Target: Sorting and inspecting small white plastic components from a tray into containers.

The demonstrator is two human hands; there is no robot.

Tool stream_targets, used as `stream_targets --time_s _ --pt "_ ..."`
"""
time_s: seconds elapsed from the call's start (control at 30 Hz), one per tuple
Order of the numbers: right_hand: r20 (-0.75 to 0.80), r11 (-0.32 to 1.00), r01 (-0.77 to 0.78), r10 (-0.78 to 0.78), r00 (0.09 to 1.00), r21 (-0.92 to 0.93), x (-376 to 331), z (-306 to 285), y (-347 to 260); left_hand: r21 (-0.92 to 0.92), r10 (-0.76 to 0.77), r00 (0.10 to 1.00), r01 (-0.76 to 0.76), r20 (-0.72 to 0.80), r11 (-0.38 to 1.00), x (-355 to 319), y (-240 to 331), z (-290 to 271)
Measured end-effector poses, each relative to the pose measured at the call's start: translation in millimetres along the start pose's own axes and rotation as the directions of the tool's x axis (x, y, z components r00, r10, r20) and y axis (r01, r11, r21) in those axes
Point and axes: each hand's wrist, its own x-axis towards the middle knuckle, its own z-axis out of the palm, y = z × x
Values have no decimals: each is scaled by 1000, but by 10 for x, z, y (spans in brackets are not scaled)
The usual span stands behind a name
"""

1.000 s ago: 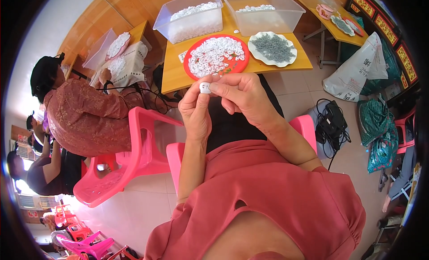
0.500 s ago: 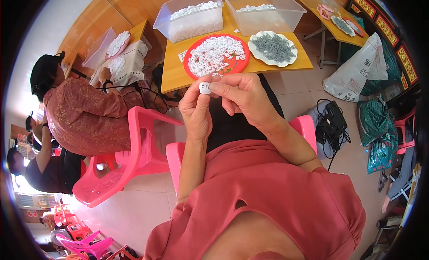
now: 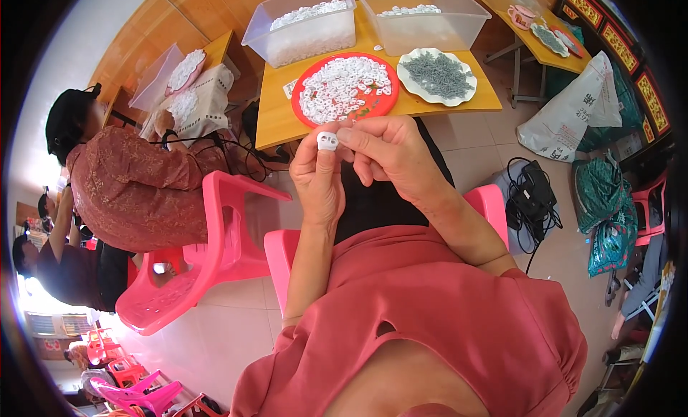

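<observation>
A small white plastic piece with two holes (image 3: 327, 141) is pinched between the thumb and fingers of my left hand (image 3: 317, 187), in front of the table's near edge. My right hand (image 3: 398, 155) is closed in a pinch at the piece's right side, its thumb tip against or very near the edge. Whatever lies between those right fingertips is hidden. Just beyond my hands, a red round tray (image 3: 385, 103) carries many loose white pieces of the same kind. To its right a white scalloped plate (image 3: 469, 94) bears a heap of small grey parts (image 3: 436, 74).
Two clear plastic bins (image 3: 315, 40) (image 3: 451, 33) with white pieces stand at the back of the yellow table (image 3: 276, 123). On the left a co-worker (image 3: 136, 187) sits beside a pink chair (image 3: 208, 252). At right are a white sack (image 3: 573, 112) and tangled black cables (image 3: 532, 195).
The white piece has turned slightly, so its two holes face up more plainly. Both hands stay almost where they were, still pinched together.
</observation>
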Motion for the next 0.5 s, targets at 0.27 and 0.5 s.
stream_targets --time_s 0.27,0.5 --pt "14 996 70 -69 998 -49 43 -15 83 12 6 994 -7 108 1000 26 -22 -65" --pt "-20 994 82 -84 996 -76 36 -22 54 -43 -65 995 68 73 997 12 -21 -22"
